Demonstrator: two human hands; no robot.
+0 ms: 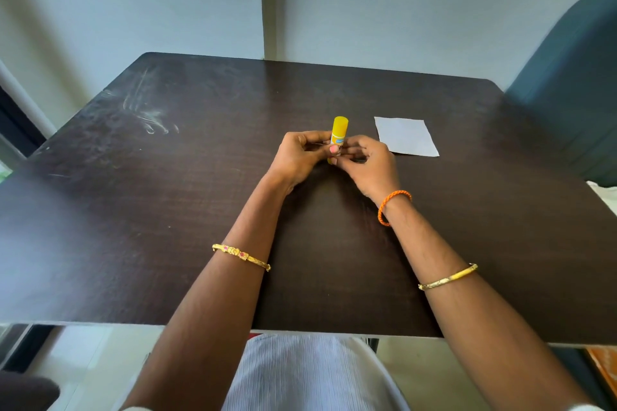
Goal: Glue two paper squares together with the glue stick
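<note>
A yellow glue stick [340, 130] stands upright over the middle of the dark table [167, 177], its yellow cap on top. My left hand [300, 153] grips its lower body from the left. My right hand [370, 160] holds the same lower part from the right, fingers curled around it. A white paper square [405, 136] lies flat on the table just right of my hands, apart from them. Whether it is one sheet or two stacked I cannot tell.
A teal chair back [574, 93] rises past the table's right edge. White smears [150, 117] mark the far left of the tabletop. A pale wall stands behind the table's far edge.
</note>
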